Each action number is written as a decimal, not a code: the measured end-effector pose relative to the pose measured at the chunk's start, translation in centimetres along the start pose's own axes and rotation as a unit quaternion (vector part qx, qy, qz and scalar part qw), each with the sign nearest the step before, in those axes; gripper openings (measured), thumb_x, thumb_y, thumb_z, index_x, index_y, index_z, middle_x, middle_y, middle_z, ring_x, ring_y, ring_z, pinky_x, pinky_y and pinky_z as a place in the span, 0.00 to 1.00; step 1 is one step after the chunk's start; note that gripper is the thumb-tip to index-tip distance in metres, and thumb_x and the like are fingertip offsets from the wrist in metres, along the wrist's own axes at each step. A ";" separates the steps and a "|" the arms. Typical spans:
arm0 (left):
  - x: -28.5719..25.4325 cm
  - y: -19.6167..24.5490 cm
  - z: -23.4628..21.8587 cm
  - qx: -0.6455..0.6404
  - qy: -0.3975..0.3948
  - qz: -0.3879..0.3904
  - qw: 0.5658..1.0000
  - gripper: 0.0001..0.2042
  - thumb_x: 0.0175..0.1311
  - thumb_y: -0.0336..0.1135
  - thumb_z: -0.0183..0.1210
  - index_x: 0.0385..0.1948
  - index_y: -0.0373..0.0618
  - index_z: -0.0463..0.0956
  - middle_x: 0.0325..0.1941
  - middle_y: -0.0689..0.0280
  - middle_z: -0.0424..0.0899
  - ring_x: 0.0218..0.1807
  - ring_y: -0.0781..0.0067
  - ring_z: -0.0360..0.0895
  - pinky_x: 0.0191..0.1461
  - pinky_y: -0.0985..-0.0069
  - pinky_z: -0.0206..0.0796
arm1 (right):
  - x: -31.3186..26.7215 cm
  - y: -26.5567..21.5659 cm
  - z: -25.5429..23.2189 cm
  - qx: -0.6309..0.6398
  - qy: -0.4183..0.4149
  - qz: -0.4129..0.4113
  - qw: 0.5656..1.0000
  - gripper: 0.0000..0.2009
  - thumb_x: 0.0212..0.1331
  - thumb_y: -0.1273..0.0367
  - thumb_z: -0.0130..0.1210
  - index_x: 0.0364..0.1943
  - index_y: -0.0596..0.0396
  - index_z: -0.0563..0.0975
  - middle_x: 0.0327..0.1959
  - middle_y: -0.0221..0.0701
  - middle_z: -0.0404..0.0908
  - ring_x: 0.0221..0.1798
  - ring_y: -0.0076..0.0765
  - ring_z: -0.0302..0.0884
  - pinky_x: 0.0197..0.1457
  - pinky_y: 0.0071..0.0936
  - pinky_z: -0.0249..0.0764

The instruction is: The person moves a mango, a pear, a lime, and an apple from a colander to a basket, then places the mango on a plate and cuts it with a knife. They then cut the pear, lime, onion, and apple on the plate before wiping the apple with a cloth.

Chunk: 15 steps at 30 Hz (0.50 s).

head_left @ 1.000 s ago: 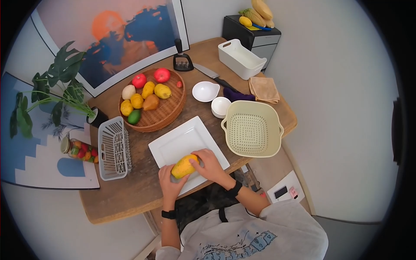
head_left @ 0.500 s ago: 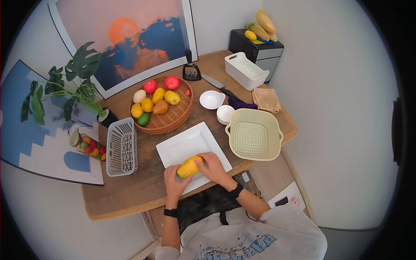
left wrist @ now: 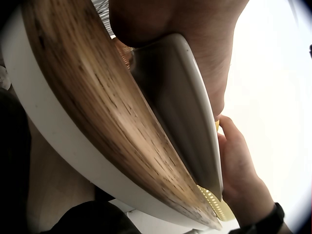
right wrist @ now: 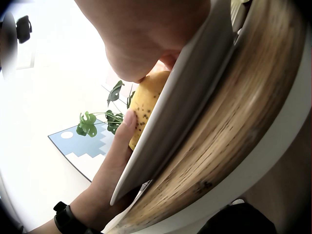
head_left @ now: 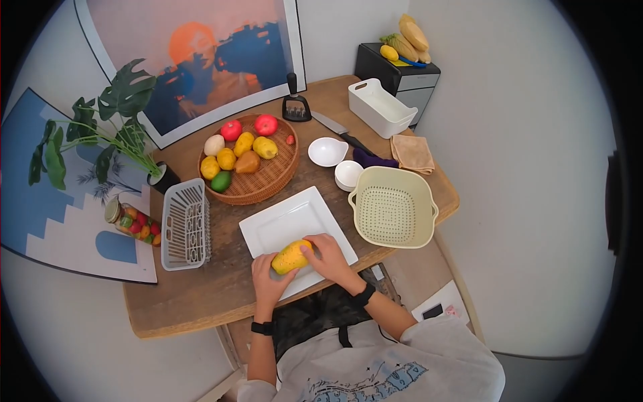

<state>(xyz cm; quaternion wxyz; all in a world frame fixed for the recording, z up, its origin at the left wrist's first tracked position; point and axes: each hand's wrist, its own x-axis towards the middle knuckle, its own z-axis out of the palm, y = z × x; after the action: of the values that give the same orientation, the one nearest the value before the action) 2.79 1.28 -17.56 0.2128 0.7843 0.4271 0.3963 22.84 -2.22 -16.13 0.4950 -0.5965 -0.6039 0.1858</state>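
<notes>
In the head view a yellow, dark-speckled fruit lies over the near part of a square white plate. The left hand grips its left end, and the right hand holds its right end from above, thumb on the near side. The right wrist view shows the speckled fruit behind the plate rim, with the left thumb against it. From the left wrist, only a sliver of the fruit shows beside the right hand; the plate hides the rest.
A wicker tray of fruit stands behind the plate, a grey basket to the left, a pale green colander to the right. Farther back are white bowls, a knife, a white bin and a cloth.
The head view has shifted, so the whole scene sits slightly differently in the picture. Both hands keep their hold on the fruit over the plate.
</notes>
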 end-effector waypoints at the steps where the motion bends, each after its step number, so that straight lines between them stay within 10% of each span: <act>1: 0.0 0.1 -0.1 -0.001 -0.002 -0.001 1.000 0.28 0.43 0.41 0.79 0.46 0.41 0.79 0.46 0.57 0.80 0.53 0.49 0.74 0.61 0.57 0.64 | 0.0 0.0 0.0 0.000 0.001 -0.002 1.000 0.16 0.66 0.60 0.59 0.45 0.62 0.81 0.40 0.45 0.83 0.46 0.54 0.79 0.55 0.44 0.72; 15: 0.0 0.2 -0.2 0.003 -0.012 -0.007 1.000 0.27 0.44 0.38 0.78 0.47 0.39 0.78 0.49 0.54 0.81 0.55 0.48 0.74 0.62 0.57 0.65 | 0.1 0.3 0.2 0.000 0.005 -0.007 1.000 0.16 0.65 0.62 0.60 0.44 0.63 0.80 0.40 0.45 0.83 0.46 0.55 0.78 0.54 0.45 0.72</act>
<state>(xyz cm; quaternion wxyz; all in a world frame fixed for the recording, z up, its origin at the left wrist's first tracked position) 2.70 1.21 -17.33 0.2187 0.7867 0.4309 0.3841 22.84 -2.02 -16.39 0.4993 -0.5931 -0.6058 0.1790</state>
